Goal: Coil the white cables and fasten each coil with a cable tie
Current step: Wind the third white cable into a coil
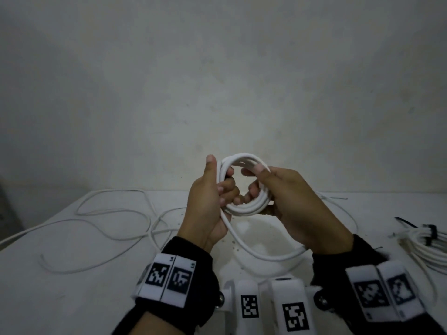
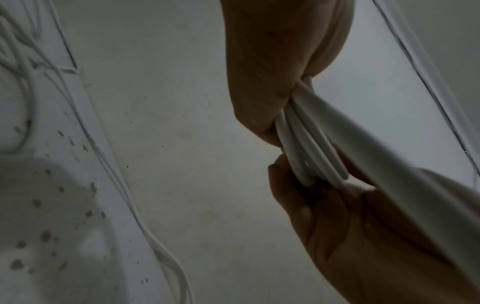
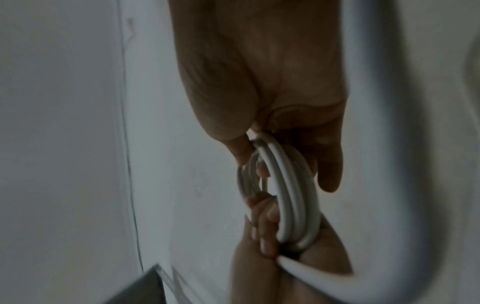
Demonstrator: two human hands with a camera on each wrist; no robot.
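Two hands are seen raised above a white table (image 1: 72, 298), both closed around a coil of white cable (image 1: 246, 209) made up of several loops. Nearest the camera, black wrist straps (image 1: 191, 257) bearing black-and-white marker tags are worn on both forearms, and a free length of the same cable (image 1: 261, 255) is shown sagging from the coil down towards the tabletop between them. The coil's left side is gripped by the left hand (image 1: 208, 204), thumb laid along the outside and fingers curled through the ring; in the right wrist view the strands are seen bunched against those fingers (image 3: 267, 242). The right side is clasped by the right hand (image 1: 295, 206), thumb set on top of the loops and fingers hooked under from inside. A finished bundle (image 1: 425, 250), bound with a dark cable tie (image 1: 429, 234), is seen lying at the table's right edge. Loose white cable (image 1: 116, 213) is strewn in open curves across the left of the table, farther back. A plain pale wall (image 1: 217, 81) is seen behind.
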